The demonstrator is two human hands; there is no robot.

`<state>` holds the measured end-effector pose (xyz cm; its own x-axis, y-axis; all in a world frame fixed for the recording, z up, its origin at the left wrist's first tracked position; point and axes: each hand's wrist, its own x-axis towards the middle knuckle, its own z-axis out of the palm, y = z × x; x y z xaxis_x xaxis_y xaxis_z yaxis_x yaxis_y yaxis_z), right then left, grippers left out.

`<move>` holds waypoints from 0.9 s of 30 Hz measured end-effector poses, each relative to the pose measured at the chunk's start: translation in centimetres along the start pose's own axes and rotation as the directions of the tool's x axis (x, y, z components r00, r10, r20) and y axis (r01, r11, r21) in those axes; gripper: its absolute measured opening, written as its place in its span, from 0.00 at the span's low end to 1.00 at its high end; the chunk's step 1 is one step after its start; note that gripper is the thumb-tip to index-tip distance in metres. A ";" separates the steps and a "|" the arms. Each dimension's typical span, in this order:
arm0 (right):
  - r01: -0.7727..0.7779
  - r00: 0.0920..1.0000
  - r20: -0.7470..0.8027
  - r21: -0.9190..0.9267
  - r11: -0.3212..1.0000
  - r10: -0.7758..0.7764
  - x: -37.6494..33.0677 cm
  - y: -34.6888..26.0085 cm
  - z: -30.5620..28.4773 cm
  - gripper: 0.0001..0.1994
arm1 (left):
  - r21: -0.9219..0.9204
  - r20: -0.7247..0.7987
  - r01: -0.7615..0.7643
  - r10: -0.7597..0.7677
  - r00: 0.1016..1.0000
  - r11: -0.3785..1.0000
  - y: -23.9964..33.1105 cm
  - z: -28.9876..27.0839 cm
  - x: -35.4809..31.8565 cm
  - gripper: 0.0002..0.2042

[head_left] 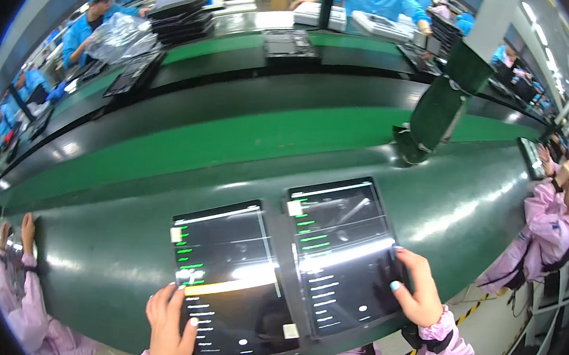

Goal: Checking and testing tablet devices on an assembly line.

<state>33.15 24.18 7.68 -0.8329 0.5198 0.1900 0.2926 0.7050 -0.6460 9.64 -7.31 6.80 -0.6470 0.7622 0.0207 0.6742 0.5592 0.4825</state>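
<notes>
Two black tablets lie side by side, screens up, on the green bench. My left hand (172, 326) rests at the lower left edge of the left tablet (238, 248), its fingers along the edge and the thumb over the screen. An orange bar and rows of small text show on that screen. At the right edge of the right tablet (344, 264) is my right hand (421, 294), fingers and thumb spread, the thumb over the glass. Both screens carry green lines and small pale stickers. Bright lamp reflections cross the glass.
A green-wrapped post (440, 103) rises behind the tablets. Beyond it runs a black conveyor belt (236, 106) and a further line with device parts (289, 45). A co-worker in pink (541, 227) sits at right; another person's hand (28, 231) is at left.
</notes>
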 end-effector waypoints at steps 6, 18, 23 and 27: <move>0.049 0.982 0.189 -0.107 0.993 -0.028 1.7 -1.2 -0.4 0.26 | 0.093 -0.054 -0.048 0.054 0.997 0.994 0.9 -0.4 0.1 0.23; 0.014 1.000 0.025 -0.087 0.996 -0.012 1.0 -0.6 0.3 0.18 | 0.113 -0.007 -0.055 0.056 0.998 0.992 0.8 0.0 1.4 0.21; 0.050 0.995 0.086 -0.072 0.996 -0.043 1.5 -1.5 0.0 0.18 | 0.236 0.072 -0.141 0.127 0.989 0.962 0.9 0.1 1.9 0.24; 0.102 0.978 0.179 0.019 0.995 -0.104 2.4 -2.3 0.2 0.20 | 0.067 -0.053 -0.070 0.074 0.996 0.995 0.9 0.1 1.5 0.28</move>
<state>30.38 23.74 9.43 -0.9293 0.3490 0.1208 0.1969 0.7449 -0.6375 9.33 -5.60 7.17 -0.6134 0.7831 0.1028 0.7405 0.5249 0.4197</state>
